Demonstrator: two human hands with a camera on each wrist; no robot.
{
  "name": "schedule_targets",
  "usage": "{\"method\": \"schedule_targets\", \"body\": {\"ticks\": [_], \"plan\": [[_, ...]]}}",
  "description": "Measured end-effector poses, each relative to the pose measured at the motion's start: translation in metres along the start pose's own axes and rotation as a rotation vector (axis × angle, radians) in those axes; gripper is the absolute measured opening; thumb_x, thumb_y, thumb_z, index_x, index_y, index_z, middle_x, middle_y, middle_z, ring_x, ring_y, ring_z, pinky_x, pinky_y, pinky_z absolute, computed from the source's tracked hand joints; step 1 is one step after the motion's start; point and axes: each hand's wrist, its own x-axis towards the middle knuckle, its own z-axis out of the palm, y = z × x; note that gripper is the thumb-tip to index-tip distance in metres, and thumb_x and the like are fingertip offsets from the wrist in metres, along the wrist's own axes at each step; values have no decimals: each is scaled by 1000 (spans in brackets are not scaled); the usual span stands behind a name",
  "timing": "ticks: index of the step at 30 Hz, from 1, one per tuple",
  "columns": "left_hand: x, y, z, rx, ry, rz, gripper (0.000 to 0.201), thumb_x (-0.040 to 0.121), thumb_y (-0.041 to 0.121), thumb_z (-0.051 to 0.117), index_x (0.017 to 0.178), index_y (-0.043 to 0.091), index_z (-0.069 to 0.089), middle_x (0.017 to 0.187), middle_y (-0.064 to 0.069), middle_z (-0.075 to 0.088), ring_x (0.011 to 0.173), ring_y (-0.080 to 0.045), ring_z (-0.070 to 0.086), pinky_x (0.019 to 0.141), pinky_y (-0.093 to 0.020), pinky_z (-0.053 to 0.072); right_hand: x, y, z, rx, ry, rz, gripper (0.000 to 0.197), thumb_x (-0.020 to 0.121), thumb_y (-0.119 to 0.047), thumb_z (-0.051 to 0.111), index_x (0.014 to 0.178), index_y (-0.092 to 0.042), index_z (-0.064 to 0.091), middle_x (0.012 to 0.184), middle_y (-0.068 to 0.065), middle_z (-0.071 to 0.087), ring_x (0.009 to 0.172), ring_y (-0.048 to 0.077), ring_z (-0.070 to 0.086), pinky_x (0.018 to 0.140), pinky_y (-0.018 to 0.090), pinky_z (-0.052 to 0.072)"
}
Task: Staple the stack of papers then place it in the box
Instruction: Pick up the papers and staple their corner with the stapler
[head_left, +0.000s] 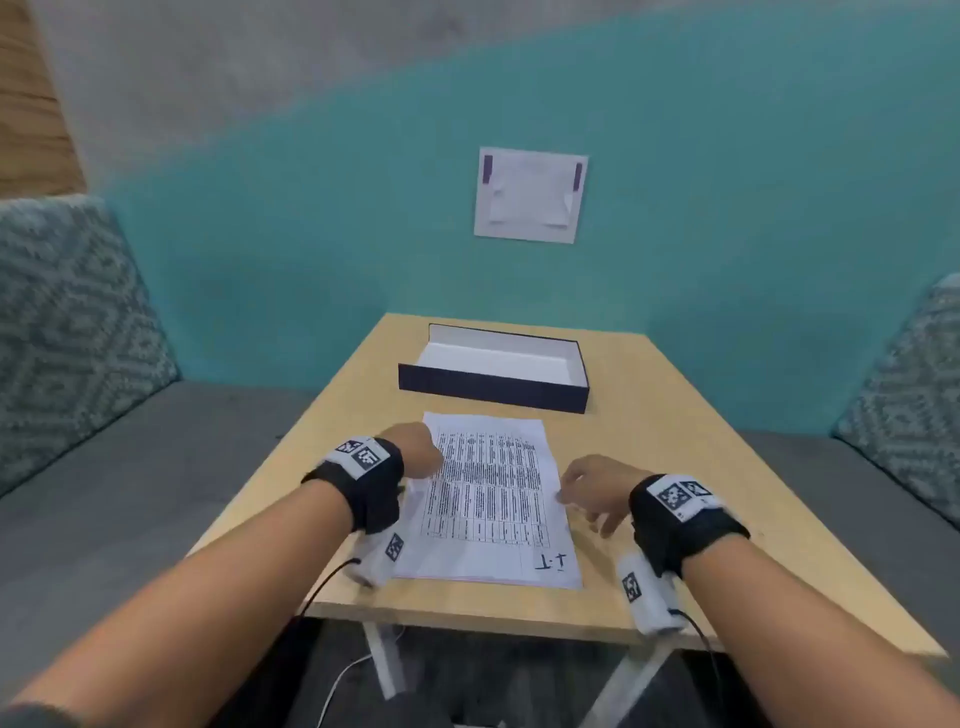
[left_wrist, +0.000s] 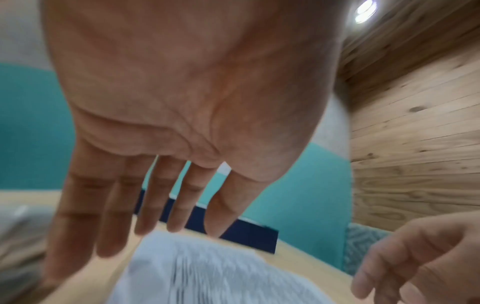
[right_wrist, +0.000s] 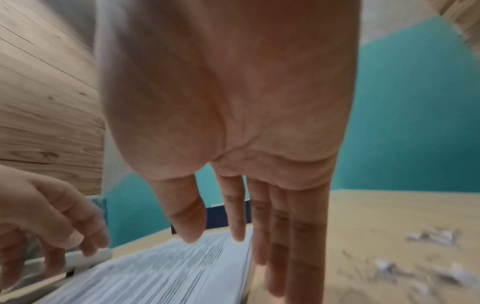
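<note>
1. Stack of papers (head_left: 493, 499): lies flat on the table (head_left: 675, 467), near its front edge, printed side up; sits just short of the box (head_left: 493, 387), apart from it.
2. Box: stands open at the far end of the table, white inside, seemingly with nothing in it; so, by the look of things, no placing done yet.
3. Stapling: cannot tell whether done. No staple shows on any corner in the head view, and no stapler is plainly in sight. Under the left fingers, in the right wrist view, lies a pale object (right_wrist: 88, 257), too blurred to name.
4. Left hand (head_left: 415, 452): hovers over the upper left part of the stack, fingers stretched out and apart, gripping nothing.
5. Right hand (head_left: 592, 488): hangs at the right edge of the stack, fingers straight and loose, holding nothing; contact with the sheets cannot be told.
6. Small grey scraps (right_wrist: 433, 236): lie on the table to the right, too blurred to identify.
7. Left to do, most likely: confirm or make the staple, then lift the stack into the box.
</note>
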Motion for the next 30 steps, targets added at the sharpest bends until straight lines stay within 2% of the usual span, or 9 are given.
{"method": "schedule_targets", "body": {"ticks": [5, 9, 12, 14, 16, 19, 22, 26, 30], "plan": [[-5, 4, 25, -50, -100, -95, 15, 102, 22, 49, 101, 9, 55, 91, -1, 51, 97, -24, 52, 74, -27, 44, 10, -15, 19, 97, 19, 78, 38, 91, -37, 61, 113, -7, 50, 78, 4, 52, 70, 24, 55, 82, 42, 55], [-2, 0, 24, -203, -11, -170, 34, 101, 24, 54, 72, 15, 39, 76, 3, 45, 77, -17, 52, 61, -22, 40, 2, -16, 18, 377, 38, 139, 52, 94, -39, 59, 136, -12, 47, 77, 7, 52, 61, 22, 52, 66, 34, 48], [1, -5, 26, -157, -86, -164, 30, 103, 32, 56, 82, 10, 55, 86, -3, 56, 95, -24, 56, 83, -26, 46, 1, -7, 22, 506, 33, 234, 33, 94, -39, 62, 113, -13, 57, 38, 4, 48, 39, 19, 45, 53, 27, 43], [-1, -8, 29, -142, -122, -167, 38, 102, 36, 59, 124, 7, 63, 127, -14, 64, 120, -28, 60, 102, -30, 48, -1, -3, 26, 522, 34, 263, 29, 93, -39, 65, 88, -13, 53, 50, 6, 52, 51, 20, 48, 59, 30, 45], [-6, -8, 32, -179, -110, -157, 57, 100, 36, 64, 146, 4, 52, 149, -14, 54, 135, -28, 55, 111, -34, 47, 0, 0, 29, 451, 59, 247, 31, 91, -39, 67, 92, -10, 57, 69, 6, 54, 58, 19, 49, 59, 29, 44], [-12, -9, 36, -263, -95, -171, 63, 93, 32, 75, 143, 1, 53, 146, -13, 56, 131, -29, 58, 103, -33, 51, 0, 3, 33, 488, 172, 183, 57, 83, -36, 77, 124, 0, 62, 105, 10, 66, 74, 19, 58, 72, 31, 51], [-21, -11, 35, -542, -70, -171, 48, 81, 21, 85, 119, 0, 65, 124, -17, 66, 118, -33, 63, 75, -32, 51, -13, 3, 32, 671, 201, 110, 73, 75, -37, 85, 131, 1, 57, 127, 10, 61, 114, 33, 60, 89, 34, 46], [-34, -12, 19, -1025, -61, -26, 8, 64, 5, 77, 61, 8, 69, 126, -23, 64, 106, -35, 60, 96, -46, 52, -19, 3, 22, 906, 202, -87, 105, 37, -42, 101, 127, -3, 63, 135, 8, 64, 125, 32, 58, 112, 46, 42], [-55, -7, -17, -1227, -53, 226, 33, 79, 17, 85, 110, 9, 78, 129, -9, 72, 122, -30, 64, 110, -51, 46, -36, -9, 3, 1021, 210, -293, 91, 45, -46, 99, 123, -10, 69, 123, 7, 74, 121, 28, 65, 111, 51, 45]]}}
